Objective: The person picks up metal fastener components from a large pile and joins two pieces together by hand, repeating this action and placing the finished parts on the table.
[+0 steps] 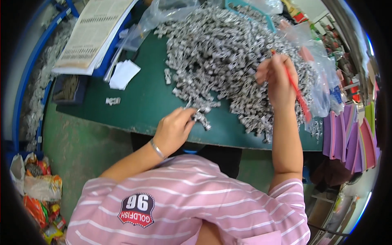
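At far left, a box (79,93) holds brown material (68,87); left hand's (173,127) fingers pinch metal piece (202,119), right hand's (281,79) curl around red stick (301,102), both slanting lower-right.

Bright, fairly even light covers the green table (143,96), its edge bowed by fisheye distortion (corners black).

Open table (143,100) lies left of the left hand (174,127), broken by a loose piece (113,101) and, farther out, cards (125,74) and a box (67,90). Ahead of its fingertips, the metal pile (220,53) blocks the way, reaching beneath the right hand (279,75). Between the hands, a bare strip follows the near edge. Right of the right hand, its red stick (300,97) juts backward and a clear bag (320,87) crowds passage.
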`<state>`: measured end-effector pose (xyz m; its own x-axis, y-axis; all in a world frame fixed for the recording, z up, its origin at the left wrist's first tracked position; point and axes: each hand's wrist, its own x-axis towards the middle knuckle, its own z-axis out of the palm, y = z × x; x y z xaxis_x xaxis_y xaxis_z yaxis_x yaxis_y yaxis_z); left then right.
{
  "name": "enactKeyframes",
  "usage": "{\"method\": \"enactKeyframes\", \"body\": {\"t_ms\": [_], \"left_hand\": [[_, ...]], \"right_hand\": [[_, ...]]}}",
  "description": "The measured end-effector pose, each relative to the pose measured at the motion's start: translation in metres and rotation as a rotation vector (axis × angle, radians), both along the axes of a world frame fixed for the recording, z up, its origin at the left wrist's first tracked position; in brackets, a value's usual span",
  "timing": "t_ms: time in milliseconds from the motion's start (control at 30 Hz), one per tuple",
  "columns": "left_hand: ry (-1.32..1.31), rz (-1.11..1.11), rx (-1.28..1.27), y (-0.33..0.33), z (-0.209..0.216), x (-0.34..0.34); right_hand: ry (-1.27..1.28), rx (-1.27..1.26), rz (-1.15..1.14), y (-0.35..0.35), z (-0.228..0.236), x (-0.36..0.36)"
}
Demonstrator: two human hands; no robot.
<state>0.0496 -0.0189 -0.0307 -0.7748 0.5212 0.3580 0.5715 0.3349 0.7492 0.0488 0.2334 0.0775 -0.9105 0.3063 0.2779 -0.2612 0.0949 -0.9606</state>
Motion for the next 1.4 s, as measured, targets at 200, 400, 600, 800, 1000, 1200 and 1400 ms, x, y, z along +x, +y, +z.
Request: {"method": "enactKeyframes", "body": {"t_ms": [200, 400, 600, 800, 1000, 1200, 1400], "left_hand": [[-0.086, 0.023, 0.069, 0.003, 0.002, -0.003], [-0.076, -0.01, 0.164, -0.002, 0.004, 0.0], [-0.165, -0.034, 0.172, -0.003, 0.006, 0.001], [-0.141, -0.076, 0.144, -0.001, 0.005, 0.0], [-0.144, -0.062, 0.152, -0.001, 0.006, 0.001], [-0.247, -0.104, 0.178, 0.001, 0.015, 0.007], [-0.513, -0.288, 0.272, 0.001, 0.025, 0.01]], "right_hand": [[0.0, 0.917, 0.106, -0.052, -0.07, 0.045], [-0.008, 1.117, -0.078, -0.06, -0.097, 0.05], [-0.035, 0.785, -0.136, -0.058, -0.103, 0.061], [-0.06, 0.913, -0.118, -0.073, -0.1, 0.074], [-0.092, 1.067, -0.089, -0.07, -0.093, 0.086], [-0.302, -0.315, 0.016, -0.074, -0.094, 0.095], [-0.112, -0.566, 0.28, -0.082, -0.106, 0.1]]}}
